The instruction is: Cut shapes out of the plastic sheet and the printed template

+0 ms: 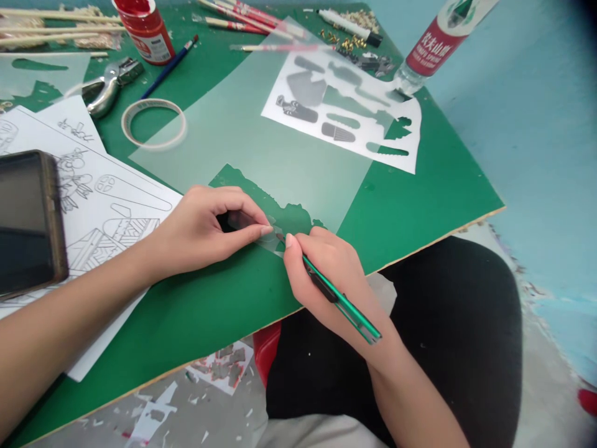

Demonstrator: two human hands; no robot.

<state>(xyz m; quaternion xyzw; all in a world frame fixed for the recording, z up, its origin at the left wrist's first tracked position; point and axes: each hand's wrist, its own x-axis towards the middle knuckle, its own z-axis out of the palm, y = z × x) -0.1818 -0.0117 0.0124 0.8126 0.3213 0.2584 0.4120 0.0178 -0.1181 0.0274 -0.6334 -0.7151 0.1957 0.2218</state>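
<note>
My right hand (333, 280) grips a green craft knife (347, 308) like a pen, its tip pointing toward my left fingertips. The thumb and forefinger of my left hand (203, 224) are pinched together at a small clear plastic piece (268, 244), partly hidden by my fingers. Just beyond both hands lies a large translucent plastic sheet (219, 124) with a ragged cut-out along its near edge. On that sheet's far right part rests a white stencil sheet (361, 134) with several cut or grey shapes. The knife's blade is too small to make out clearly.
Line drawings (135, 205) and a phone (28, 224) lie left. A tape roll (127, 127), metal pliers (109, 87), a blue brush (170, 67) and a red jar (152, 34) stand behind. A water bottle (436, 46) is at the far right; a black chair (452, 323) nearby.
</note>
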